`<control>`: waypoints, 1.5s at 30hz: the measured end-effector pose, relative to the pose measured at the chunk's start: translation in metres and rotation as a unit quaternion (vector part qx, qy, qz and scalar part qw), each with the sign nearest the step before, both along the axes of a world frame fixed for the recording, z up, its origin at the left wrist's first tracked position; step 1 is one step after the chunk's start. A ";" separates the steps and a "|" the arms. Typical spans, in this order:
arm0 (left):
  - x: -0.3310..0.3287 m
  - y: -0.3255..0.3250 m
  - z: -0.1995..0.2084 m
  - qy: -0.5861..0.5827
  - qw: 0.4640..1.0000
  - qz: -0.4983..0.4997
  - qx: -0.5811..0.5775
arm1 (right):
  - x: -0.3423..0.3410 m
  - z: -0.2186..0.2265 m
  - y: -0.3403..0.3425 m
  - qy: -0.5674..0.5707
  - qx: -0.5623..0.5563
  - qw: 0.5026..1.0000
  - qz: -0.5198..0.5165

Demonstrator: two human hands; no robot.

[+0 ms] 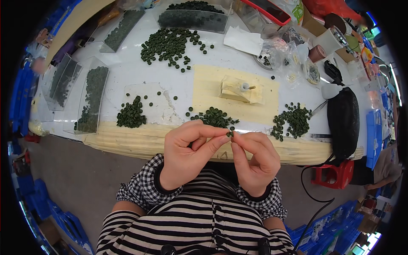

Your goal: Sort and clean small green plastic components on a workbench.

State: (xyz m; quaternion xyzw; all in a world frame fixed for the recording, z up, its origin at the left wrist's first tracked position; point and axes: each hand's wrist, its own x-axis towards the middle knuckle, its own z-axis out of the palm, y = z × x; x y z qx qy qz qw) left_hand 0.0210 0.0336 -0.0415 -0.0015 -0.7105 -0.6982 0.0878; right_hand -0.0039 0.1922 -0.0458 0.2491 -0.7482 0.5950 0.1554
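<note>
Near the table's front edge, my left hand (193, 148) and my right hand (255, 159) meet fingertip to fingertip. Both pinch a small dark green round part (230, 134); its finer shape is too small to make out. Just beyond my fingertips lies a heap of similar green parts (212, 117), some tilted on edge. A second pile of green parts (131, 114) is off to the left, and a third pile of green parts (297, 120) sits to the right. Farther back spreads a larger heap of green parts (163, 46).
Clear bins (91, 100) of green parts stand at the left, another clear bin (193, 21) at the back. A taped block with a nozzle (238, 89) rests on yellow paper. A black bag (343, 123) hangs at the right edge, near a red stool (335, 175). A phone (267, 10) lies far right.
</note>
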 end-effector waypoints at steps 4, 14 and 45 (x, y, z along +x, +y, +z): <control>-0.005 -0.006 0.006 -0.123 0.982 -0.064 0.129 | 0.002 0.001 0.001 -0.017 0.000 1.000 0.014; -0.010 -0.011 0.005 0.116 0.987 -0.054 -0.097 | 0.002 -0.002 0.011 -0.076 -0.053 0.991 0.095; -0.013 -0.011 -0.004 0.106 0.990 -0.057 -0.077 | -0.001 -0.002 0.008 -0.024 0.007 0.998 0.059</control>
